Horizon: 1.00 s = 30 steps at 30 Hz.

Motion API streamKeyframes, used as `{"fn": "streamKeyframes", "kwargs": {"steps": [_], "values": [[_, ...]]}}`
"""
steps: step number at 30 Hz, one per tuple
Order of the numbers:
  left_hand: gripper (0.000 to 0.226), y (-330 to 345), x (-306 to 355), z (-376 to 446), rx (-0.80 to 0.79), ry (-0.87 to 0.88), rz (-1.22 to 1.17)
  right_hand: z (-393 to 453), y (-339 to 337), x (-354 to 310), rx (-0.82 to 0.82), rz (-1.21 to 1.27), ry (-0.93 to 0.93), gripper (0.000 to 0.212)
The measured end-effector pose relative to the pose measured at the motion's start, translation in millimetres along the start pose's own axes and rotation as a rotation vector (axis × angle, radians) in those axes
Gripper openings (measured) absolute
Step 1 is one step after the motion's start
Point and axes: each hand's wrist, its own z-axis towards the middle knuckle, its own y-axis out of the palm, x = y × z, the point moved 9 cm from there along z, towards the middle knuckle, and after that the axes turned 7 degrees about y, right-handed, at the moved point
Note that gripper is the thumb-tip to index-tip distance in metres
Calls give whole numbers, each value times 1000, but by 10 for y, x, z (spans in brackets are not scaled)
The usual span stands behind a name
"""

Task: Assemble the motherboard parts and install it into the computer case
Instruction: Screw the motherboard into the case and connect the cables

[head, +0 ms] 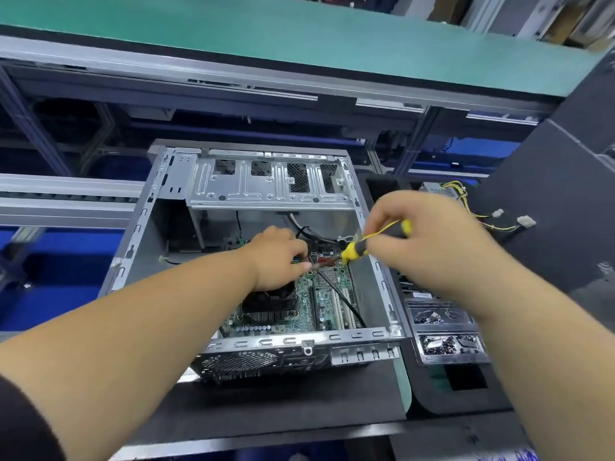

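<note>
Motherboard [319, 294], green, lies inside boxy sheet-metal case [133, 247].

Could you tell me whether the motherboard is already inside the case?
Inside: the motherboard lies flat within the case walls.

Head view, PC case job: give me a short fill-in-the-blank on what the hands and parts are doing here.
1. The right hand grips a screwdriver whose handle is black and ____.
2. The motherboard already lies inside the computer ____.
3. The left hand reaches into the case, just above the black ____ on the board.
4. The tray of small screws sits to the ____ of the case.

Missing words: yellow; case; cooler fan; right
</note>
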Motion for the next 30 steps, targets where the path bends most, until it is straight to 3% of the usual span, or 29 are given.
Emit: {"fn": "streamKeyframes", "kwargs": {"steps": [3, 7, 9, 30], "values": [[41, 144, -102, -38, -127, -15, -134, 88, 431, -85, -168, -170, -26, 7], [91, 219, -238, -165, -172, -18, -288, 209, 732, -62, -251, -287, -33, 8], [105, 221, -288, -185, -162, -20, -304, 262, 793, -42, -259, -316, -35, 9], [108, 276, -212, -202, -184, -65, -239, 316, 907, -108, -364, -451, -94, 11]]}}
